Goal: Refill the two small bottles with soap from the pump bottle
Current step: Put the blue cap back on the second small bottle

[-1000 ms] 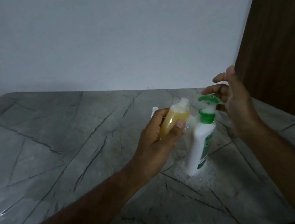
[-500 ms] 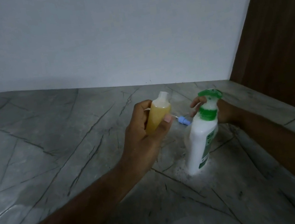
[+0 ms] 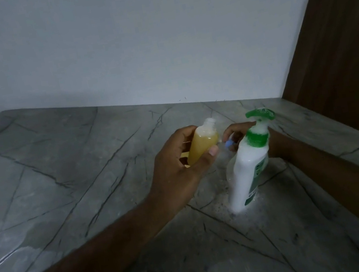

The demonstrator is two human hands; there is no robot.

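Grey veined marble counter [image 3: 50, 182], wet w/ foam round the pump bottle [image 3: 248, 166]; white wall behind, brown panel [image 3: 345, 46] at right. Your left hand [image 3: 175, 172] grips 1 small bottle [image 3: 202, 147], uncapped, full of yellow soap, tilted. Your right hand [image 3: 240, 134] is half hidden behind the pump bottle; fingertips pinch a blue cap [image 3: 229, 144].

Left hand [image 3: 177, 167] curled, raised; right hand [image 3: 240, 134] low (fingers pinched)

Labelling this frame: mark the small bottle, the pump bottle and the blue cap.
small bottle [image 3: 202, 147], head view, yellow body.
pump bottle [image 3: 246, 172], head view, white body.
blue cap [image 3: 228, 143], head view, its visible side.
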